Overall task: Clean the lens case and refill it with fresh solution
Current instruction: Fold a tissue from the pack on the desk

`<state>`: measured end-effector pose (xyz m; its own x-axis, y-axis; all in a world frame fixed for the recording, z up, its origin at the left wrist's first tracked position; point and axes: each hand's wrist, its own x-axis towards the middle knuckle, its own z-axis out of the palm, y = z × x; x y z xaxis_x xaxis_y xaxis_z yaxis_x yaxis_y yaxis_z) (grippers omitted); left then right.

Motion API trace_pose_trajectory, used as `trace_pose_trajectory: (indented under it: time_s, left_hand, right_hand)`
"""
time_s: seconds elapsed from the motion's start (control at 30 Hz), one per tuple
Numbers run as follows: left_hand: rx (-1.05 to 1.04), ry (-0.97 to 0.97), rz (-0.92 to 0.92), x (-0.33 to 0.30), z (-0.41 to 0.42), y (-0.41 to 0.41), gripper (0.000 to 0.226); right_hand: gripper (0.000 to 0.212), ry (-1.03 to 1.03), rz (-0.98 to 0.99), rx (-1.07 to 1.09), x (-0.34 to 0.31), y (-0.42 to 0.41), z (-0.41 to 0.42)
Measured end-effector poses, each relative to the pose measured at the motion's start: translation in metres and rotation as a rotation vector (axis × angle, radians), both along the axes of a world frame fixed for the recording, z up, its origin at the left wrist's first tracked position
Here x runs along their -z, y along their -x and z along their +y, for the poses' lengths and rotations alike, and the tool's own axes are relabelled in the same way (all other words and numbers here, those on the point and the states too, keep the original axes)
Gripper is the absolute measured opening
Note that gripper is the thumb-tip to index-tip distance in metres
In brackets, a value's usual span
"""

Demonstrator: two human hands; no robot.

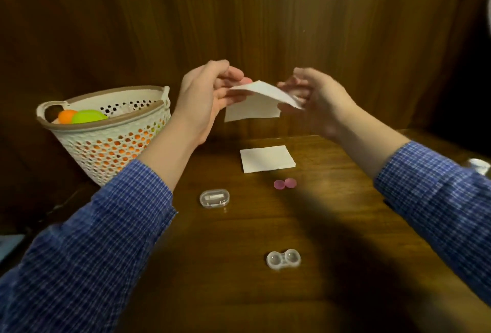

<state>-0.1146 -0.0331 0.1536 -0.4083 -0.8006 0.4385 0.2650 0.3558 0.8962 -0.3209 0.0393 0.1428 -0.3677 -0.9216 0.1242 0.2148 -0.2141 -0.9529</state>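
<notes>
Left hand point(204, 93) and right hand point(316, 96) each pinch a white folded tissue sheet point(255, 104); below them, the clear twin-well lens case point(283, 259) shows no readable writing.

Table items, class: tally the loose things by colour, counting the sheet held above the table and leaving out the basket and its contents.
White tissue: 2, the held sheet and the folded stack
Pink caps: 2
Clear: 2, the lens case and the small box
Total: 6
</notes>
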Motion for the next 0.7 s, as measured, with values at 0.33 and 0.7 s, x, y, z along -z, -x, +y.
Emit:
trace_pose_trajectory:
  time_s: [0.33, 0.7]
  left_hand:
    - [0.119, 0.196, -0.224, 0.027, 0.107, -0.115, 0.044]
    - [-0.032, -0.111, -0.199, 0.078, 0.153, -0.098, 0.043]
  right_hand:
    - [0.009, 0.083, 0.148, -0.018, 0.028, -0.063, 0.097]
    - [0.028, 0.223, 0.431, 0.040, 0.056, -0.084, 0.160]
